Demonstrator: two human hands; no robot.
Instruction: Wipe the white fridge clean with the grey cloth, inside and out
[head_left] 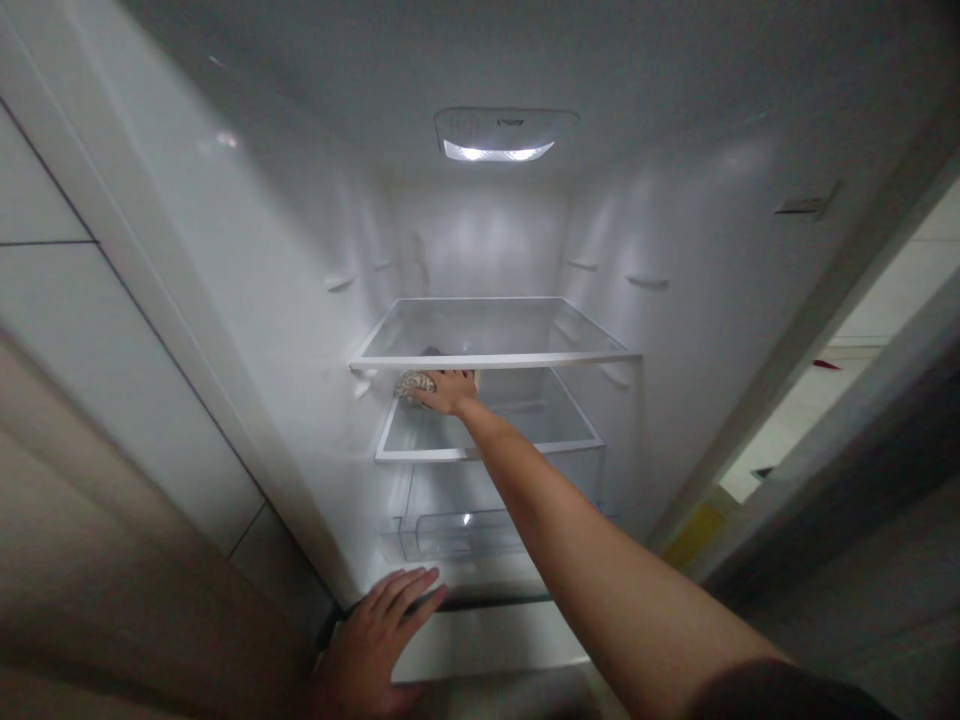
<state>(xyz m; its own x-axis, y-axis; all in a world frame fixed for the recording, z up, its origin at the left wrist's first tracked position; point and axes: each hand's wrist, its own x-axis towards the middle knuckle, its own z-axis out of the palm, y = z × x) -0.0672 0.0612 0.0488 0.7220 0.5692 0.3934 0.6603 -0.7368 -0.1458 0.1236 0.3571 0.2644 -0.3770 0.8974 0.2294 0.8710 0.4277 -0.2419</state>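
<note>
My right hand (448, 391) reaches deep into an open refrigerator and presses a crumpled patterned cloth (414, 383) against the lower glass shelf (491, 450), just beneath the front rim of the upper glass shelf (495, 357). Its fingers are closed over the cloth. My left hand (382, 630) lies flat with fingers spread on the bottom front edge of the fridge, at the top of a white drawer front (487, 640). It holds nothing.
A clear crisper drawer (457, 535) sits under the lower shelf. The interior lamp (499, 150) glows in the fridge ceiling. A white cabinet panel (90, 330) stands at left; the door edge (825, 430) and tiled floor lie at right.
</note>
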